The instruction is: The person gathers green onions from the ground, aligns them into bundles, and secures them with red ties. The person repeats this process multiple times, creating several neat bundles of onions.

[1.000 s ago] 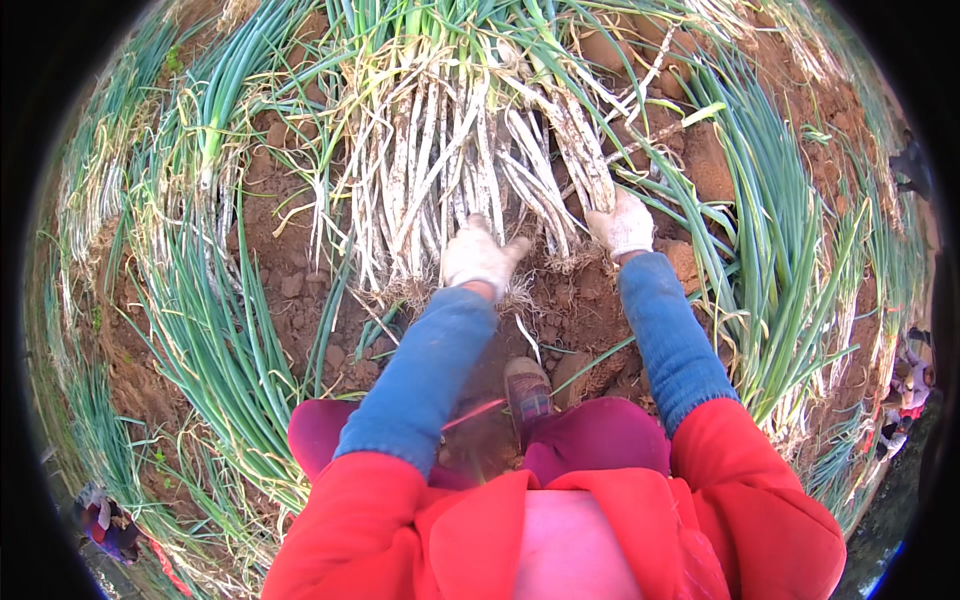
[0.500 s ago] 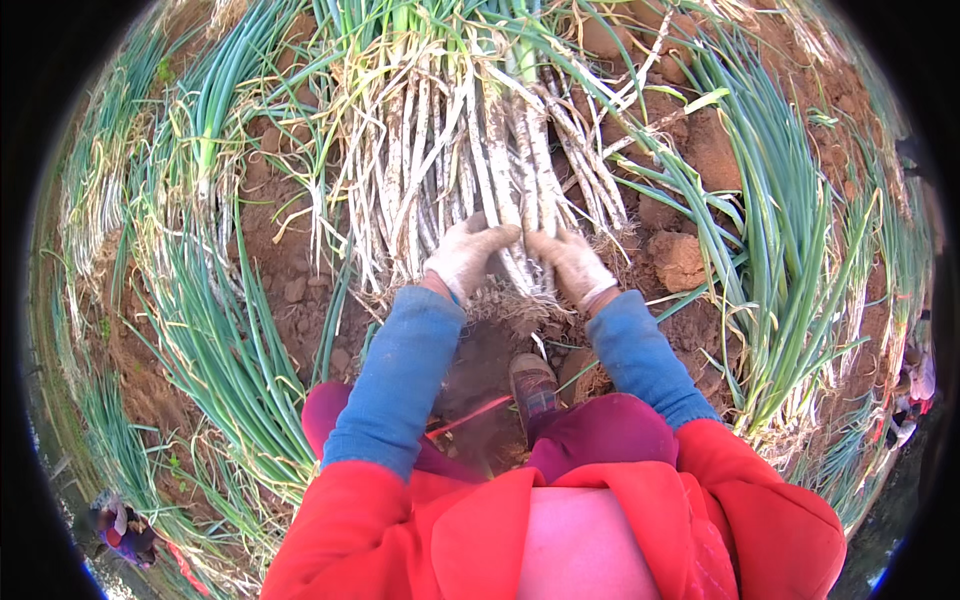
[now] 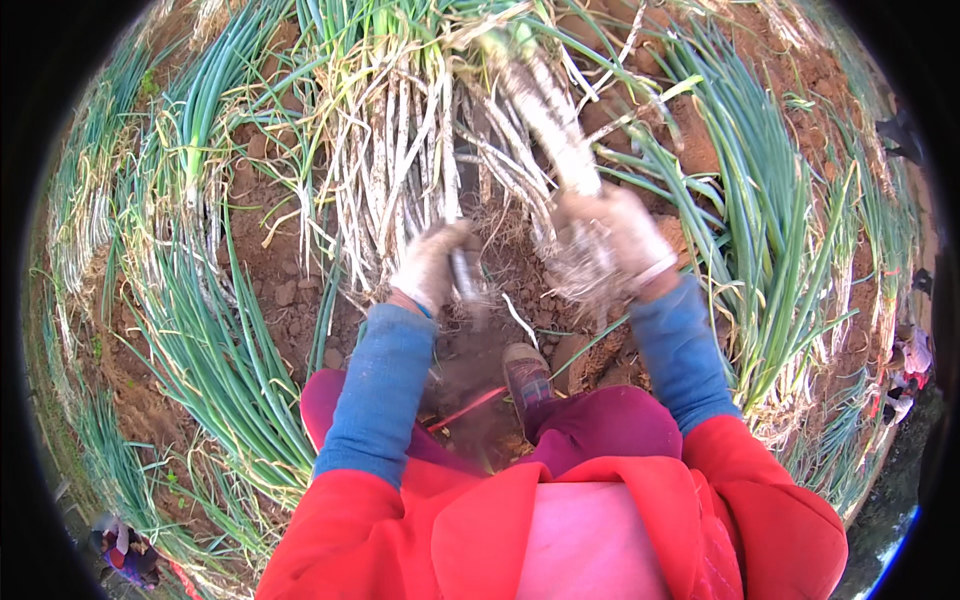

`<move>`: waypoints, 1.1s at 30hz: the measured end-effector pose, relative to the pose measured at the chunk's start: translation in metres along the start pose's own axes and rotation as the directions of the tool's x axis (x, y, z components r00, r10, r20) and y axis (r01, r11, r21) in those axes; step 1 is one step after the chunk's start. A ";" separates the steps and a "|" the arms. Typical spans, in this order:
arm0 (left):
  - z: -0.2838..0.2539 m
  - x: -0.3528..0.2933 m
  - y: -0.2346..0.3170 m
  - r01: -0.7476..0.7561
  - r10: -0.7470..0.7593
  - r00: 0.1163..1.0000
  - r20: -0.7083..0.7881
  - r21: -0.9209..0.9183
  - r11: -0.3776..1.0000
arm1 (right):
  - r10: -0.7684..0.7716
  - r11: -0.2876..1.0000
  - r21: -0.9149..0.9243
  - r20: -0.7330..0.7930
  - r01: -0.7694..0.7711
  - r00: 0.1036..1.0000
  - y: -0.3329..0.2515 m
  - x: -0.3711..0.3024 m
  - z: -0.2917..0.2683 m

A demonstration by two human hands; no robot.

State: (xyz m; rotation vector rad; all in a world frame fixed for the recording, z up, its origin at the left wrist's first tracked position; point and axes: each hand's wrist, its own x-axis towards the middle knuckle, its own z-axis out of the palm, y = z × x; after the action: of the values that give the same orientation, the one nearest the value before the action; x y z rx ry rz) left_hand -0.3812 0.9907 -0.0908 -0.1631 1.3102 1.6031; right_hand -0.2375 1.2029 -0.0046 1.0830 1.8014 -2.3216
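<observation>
In front of me lies a thick pile of green onions, white stalks and roots toward me, green leaves pointing away. My right hand, in a pale dirty glove, is closed round a few green onion stalks near their root end and is blurred by motion. Their tangled roots hang below its fingers. My left hand, gloved too, is closed round a white green onion stalk at the near edge of the pile. A few stalks lie between the two hands.
More green onions lie in rows at the left and right. Brown soil clods surround them. My shoe stands on the soil just below the hands, beside a red strip. Other people are at the far edges.
My right hand has moved right and slightly up, drawing a few green onions away from the pile. My left hand has shifted a little left, and the two hands are now apart.
</observation>
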 end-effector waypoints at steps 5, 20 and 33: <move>0.053 0.013 -0.015 -0.085 0.095 0.993 0.068 -0.135 0.987 | -0.106 0.871 -0.489 -0.088 0.050 0.990 0.067 0.010 0.042; -0.005 0.012 -0.001 -0.033 0.051 0.997 0.059 -0.271 0.962 | -0.144 0.976 -0.210 -0.390 0.064 0.910 0.007 -0.045 -0.034; 0.027 0.005 -0.037 0.130 -0.092 0.983 0.161 -0.245 0.961 | 0.143 0.898 -0.422 0.023 -0.120 0.989 0.036 0.104 0.038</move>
State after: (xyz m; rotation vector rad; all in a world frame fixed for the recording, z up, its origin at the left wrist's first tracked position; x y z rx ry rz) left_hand -0.3431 1.0116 -0.1076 -0.2660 0.9623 1.6492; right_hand -0.3212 1.1988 -0.0858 1.0225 2.0057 -1.7496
